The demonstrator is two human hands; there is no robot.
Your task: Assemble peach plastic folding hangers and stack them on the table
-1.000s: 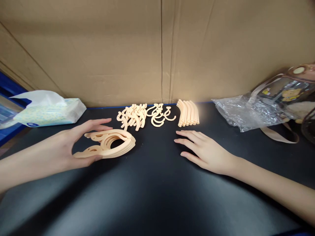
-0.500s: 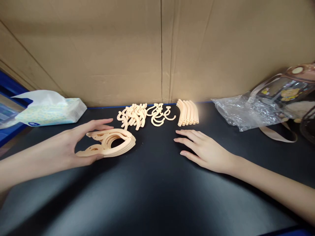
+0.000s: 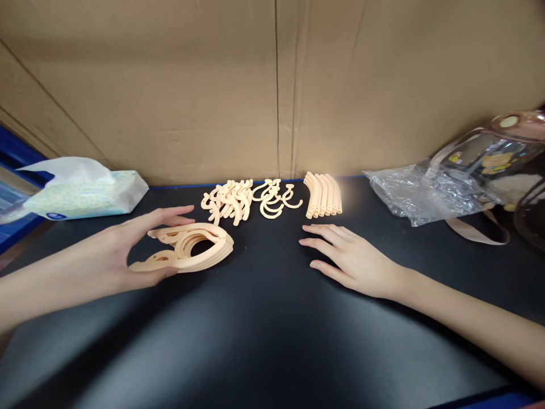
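A stack of folded beige plastic hangers (image 3: 204, 262) lies on the black tabletop at the left. My left hand (image 3: 114, 250) is around its left end, with the thumb against the near side and the fingers along the far side. Palm down on the table, my right hand (image 3: 347, 255) rests with its fingers spread and nothing in them. Just beyond its fingertips lies a row of curved beige tubes (image 3: 323, 196). Loose beige hooks (image 3: 272, 201) and a pile of short curved beige pieces (image 3: 230, 200) lie between the hands, farther back.
A tissue pack (image 3: 89, 193) sits at the back left. Crumpled clear plastic (image 3: 421, 193) and a transparent bag (image 3: 494, 159) with a strap lie at the right. A cardboard wall (image 3: 191, 91) stands along the table's back edge.
The whole view has shifted very slightly. Both hands keep their places relative to the hangers and the loose parts.
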